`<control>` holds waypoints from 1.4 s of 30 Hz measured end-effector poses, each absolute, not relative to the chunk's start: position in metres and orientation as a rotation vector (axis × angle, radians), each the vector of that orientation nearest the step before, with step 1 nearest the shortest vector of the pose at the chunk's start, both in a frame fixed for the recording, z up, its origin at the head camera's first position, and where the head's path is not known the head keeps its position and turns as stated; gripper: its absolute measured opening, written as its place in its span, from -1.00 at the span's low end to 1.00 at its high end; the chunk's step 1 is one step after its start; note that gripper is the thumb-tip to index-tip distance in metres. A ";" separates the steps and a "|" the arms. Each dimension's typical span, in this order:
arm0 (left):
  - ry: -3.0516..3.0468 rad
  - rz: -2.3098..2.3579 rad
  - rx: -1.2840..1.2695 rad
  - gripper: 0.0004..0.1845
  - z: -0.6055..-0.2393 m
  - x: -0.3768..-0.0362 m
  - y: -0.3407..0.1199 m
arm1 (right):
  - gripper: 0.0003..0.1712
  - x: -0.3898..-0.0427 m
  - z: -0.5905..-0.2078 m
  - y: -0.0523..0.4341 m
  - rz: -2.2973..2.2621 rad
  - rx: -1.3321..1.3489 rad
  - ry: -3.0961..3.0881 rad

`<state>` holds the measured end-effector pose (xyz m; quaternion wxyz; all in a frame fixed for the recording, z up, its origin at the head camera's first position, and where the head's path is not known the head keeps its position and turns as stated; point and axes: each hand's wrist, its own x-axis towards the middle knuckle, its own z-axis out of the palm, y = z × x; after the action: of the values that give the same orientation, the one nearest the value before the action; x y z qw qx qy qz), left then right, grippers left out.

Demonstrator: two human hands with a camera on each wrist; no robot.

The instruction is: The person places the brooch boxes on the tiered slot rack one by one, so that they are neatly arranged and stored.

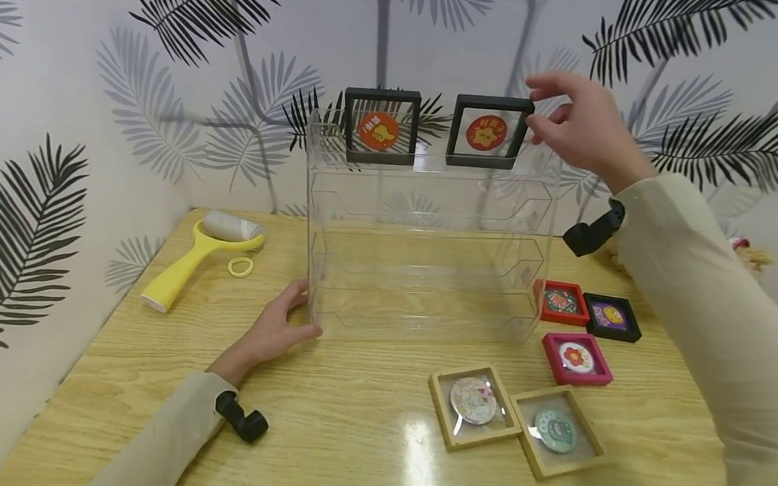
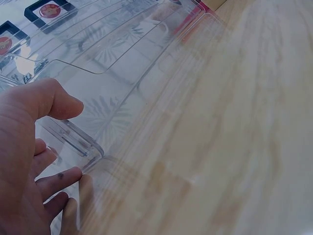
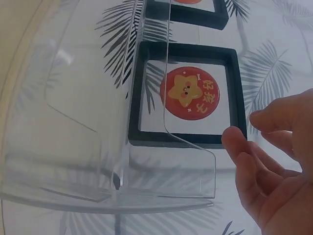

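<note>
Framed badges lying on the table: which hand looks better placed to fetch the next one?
Probably the right hand. The loose frames, such as the red-framed badge, lie on its side, and its fingers look free. The left hand rests against the clear display rack.

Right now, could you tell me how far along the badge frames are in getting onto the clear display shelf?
Two black frames stand on the top tier: the orange-badge frame and the star-badge frame, which the right hand is at. The left hand steadies the clear acrylic shelf. Five frames remain on the table: red, black, pink, two wooden.
</note>
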<state>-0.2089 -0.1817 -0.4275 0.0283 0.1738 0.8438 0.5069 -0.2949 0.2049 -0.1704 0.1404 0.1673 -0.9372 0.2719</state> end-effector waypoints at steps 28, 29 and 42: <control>2.604 1.575 0.528 -0.25 -0.431 -0.211 -0.183 | -0.56 -0.186 -0.309 0.249 0.890 1.123 -2.601; 2.601 1.574 0.531 -0.25 -0.432 -0.211 -0.183 | -0.55 -0.183 -0.313 0.251 0.896 1.137 -2.612; 2.611 1.565 0.546 -0.24 -0.430 -0.211 -0.183 | -0.31 -0.158 -0.366 0.250 0.948 1.316 -2.823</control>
<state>-0.2109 -0.1832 -0.4304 0.0245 0.1765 0.8440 0.5058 -0.1582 0.2499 -0.3664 -0.0572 0.4036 -0.8657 0.2905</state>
